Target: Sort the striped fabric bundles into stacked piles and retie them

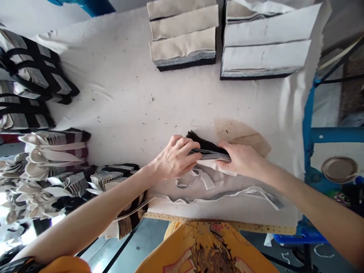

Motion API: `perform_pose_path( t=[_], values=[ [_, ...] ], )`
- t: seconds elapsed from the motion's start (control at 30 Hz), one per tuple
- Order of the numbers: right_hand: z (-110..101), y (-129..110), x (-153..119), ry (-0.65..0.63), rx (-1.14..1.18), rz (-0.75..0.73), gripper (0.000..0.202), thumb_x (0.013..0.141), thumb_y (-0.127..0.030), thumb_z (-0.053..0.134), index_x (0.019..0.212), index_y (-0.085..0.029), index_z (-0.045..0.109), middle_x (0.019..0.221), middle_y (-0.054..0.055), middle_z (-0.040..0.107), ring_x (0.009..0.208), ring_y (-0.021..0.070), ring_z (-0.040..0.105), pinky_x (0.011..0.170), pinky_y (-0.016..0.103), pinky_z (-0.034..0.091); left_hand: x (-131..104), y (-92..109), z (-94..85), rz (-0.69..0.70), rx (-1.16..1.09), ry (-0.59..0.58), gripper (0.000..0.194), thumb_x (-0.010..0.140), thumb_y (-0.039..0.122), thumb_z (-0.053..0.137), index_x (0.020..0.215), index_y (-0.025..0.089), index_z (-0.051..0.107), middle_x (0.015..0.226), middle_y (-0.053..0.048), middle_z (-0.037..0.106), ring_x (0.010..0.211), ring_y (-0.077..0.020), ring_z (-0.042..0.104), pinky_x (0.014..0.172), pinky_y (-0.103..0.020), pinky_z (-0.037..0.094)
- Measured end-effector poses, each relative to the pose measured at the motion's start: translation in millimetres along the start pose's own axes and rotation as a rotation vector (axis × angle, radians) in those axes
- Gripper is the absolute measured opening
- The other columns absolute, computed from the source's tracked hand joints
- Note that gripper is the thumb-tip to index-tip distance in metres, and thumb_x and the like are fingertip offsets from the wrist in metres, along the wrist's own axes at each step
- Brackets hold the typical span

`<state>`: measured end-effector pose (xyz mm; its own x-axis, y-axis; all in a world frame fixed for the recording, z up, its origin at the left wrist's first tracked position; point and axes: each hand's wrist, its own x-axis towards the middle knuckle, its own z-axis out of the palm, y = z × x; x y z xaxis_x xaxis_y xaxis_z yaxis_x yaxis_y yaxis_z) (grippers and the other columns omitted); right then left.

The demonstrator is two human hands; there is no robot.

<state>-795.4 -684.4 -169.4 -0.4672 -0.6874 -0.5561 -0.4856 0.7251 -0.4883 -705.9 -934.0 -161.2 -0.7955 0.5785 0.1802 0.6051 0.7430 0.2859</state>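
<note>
A stack of black fabric pieces (pixel 212 150) with thin pale layers along its edge lies near the front of the cloth-covered table. My left hand (pixel 180 156) grips its left end, fingers curled over the side. At the right end, my right hand (pixel 234 157) pinches the stack between thumb and fingers. Under the stack a white piece of cloth (pixel 209 165) sticks out toward me. Just in front lies a looped white fabric strip (pixel 208 181). A longer pale strip (pixel 199 200) runs along the table's front edge.
At the back stand beige fabric stacks (pixel 183 41) and white fabric stacks (pixel 264 57). Tied black-and-grey bundles (pixel 34 72) and pale rolled bundles (pixel 54 151) crowd the left side. A tan curved patch (pixel 246 134) lies behind my right hand. A blue frame (pixel 335 135) borders the right.
</note>
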Motion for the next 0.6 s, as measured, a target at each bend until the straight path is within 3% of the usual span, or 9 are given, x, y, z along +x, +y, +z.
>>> perform_pose_path(
  t=[0.13,0.37,0.5,0.6],
  values=[
    [5.6,1.9,-3.7,0.048,-0.040,-0.047,0.039,0.092,-0.051,0.056,0.110,-0.018,0.064,0.084,0.009,0.077,0.068,0.0280,0.073,0.049,0.032,0.037,2.3,3.9,5.6,-0.002,0.052,0.020,0.011,0.096,0.015,0.062,0.103,0.022,0.066,0.103,-0.004,0.073,0.094,-0.0204,0.056,0.087,-0.040,0.039],
    [13.3,4.7,-6.5,0.142,-0.102,-0.072,0.035,0.094,-0.053,0.055,0.104,-0.020,0.062,0.081,0.007,0.076,0.064,0.0242,0.070,0.047,0.030,0.032,-0.1,4.7,13.1,-0.011,0.059,0.027,0.024,0.094,0.015,0.064,0.116,0.023,0.069,0.103,-0.004,0.068,0.098,-0.0201,0.054,0.084,-0.039,0.041],
    [16.9,7.5,-6.8,0.229,-0.081,-0.102,0.038,0.093,-0.051,0.061,0.113,-0.018,0.061,0.091,0.009,0.076,0.074,0.0271,0.072,0.052,0.033,0.043,-2.2,2.9,14.2,-0.001,0.035,0.023,0.026,0.095,0.013,0.062,0.117,0.025,0.069,0.105,-0.003,0.068,0.101,-0.0201,0.056,0.085,-0.039,0.041],
    [18.2,10.8,-6.6,0.411,-0.085,-0.232,0.045,0.092,-0.039,0.067,0.129,-0.016,0.056,0.116,0.016,0.071,0.101,0.0320,0.071,0.077,0.041,0.057,-1.0,1.9,14.7,0.010,0.026,0.036,0.025,0.096,0.011,0.060,0.116,0.023,0.068,0.105,-0.004,0.071,0.099,-0.0198,0.057,0.085,-0.038,0.041]
  ],
)
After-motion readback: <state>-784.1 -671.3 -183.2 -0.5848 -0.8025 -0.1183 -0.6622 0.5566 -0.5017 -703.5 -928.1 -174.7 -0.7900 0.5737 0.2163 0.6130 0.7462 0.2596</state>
